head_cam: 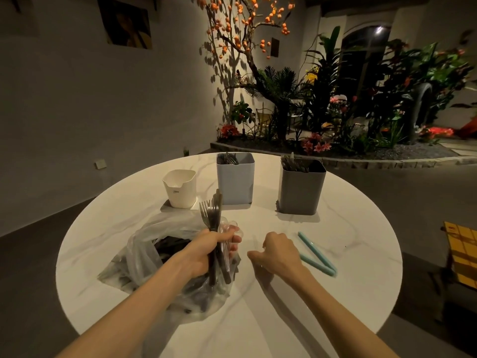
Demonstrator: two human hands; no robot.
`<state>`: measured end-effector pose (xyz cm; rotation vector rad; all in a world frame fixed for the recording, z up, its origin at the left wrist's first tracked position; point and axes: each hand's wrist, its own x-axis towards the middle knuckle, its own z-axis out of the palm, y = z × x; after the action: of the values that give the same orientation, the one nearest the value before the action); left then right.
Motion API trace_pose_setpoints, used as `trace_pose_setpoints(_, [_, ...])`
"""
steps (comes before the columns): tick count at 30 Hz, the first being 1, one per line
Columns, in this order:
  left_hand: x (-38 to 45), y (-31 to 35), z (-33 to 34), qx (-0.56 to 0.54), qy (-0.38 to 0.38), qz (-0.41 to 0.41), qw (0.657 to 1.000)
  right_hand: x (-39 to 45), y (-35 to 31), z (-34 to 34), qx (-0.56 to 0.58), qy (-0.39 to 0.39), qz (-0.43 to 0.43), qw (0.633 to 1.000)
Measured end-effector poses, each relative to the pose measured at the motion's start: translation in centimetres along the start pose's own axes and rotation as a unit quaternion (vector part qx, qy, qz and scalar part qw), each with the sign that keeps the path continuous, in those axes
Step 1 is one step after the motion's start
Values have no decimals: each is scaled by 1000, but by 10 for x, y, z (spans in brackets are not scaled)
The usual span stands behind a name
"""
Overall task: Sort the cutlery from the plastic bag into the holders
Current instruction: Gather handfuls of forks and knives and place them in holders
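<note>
My left hand [207, 250] grips an upright bundle of cutlery [213, 211]: dark plastic forks and knives plus a few clear pieces, held above the clear plastic bag [154, 257]. More dark cutlery lies inside the bag. My right hand [277, 253] hovers over the table just right of the bundle, fingers loosely curled, holding nothing. Three holders stand at the back: a white one [180, 188], a light blue one [235, 180] with forks in it, and a dark grey one [300, 188] with dark cutlery in it.
Two light blue sticks [316, 253] lie crossed on the round white table [348, 267] right of my right hand. A yellow chair [462, 254] stands by the table's right edge. A planted bed with a tree fills the background.
</note>
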<state>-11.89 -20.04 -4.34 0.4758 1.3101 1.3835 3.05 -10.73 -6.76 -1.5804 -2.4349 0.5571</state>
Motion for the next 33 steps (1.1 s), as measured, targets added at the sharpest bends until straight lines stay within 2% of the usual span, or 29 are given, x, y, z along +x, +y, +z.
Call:
trace_pose_setpoints(5, [-4,1,-8,-13,-29,-5,999,8,-4,0,-36,-28,-8,999])
trace_pose_setpoints(8, [-8,4,-10,-30,-46,-16,998,6,-2,-18,22,-25,-33,999])
trace_pose_setpoints(10, [-10,5,-10,-46,-49,-29,997,1,1,-33,101,-12,-58,993])
trace_pose_setpoints(14, [-9,5,-9,-62,-48,-40,996,-11,2,-58,363,-67,-89,925])
trace_pose_setpoints(18, [-10,6,0,-56,-60,-12,997,-17,-3,-70,479,-118,-127,861])
trace_pose_setpoints(20, [-14,8,4,-43,-64,3,997,-20,-5,-74,506,-131,-128,843])
trace_pose_setpoints(23, [-18,10,9,-68,-79,11,994,-18,-7,-70,493,-64,-117,860])
trace_pose_setpoints(25, [-20,11,10,-82,-77,20,993,-13,-9,-63,457,-25,-95,884])
trace_pose_setpoints(27, [-21,11,11,-93,-73,30,993,-8,-10,-55,421,-22,-90,902])
trace_pose_setpoints(30, [-22,11,12,-89,-78,36,992,-4,-13,-46,421,-35,-95,901])
trace_pose_setpoints(33, [-17,10,11,-94,-68,35,993,-8,-18,-38,362,7,-73,929])
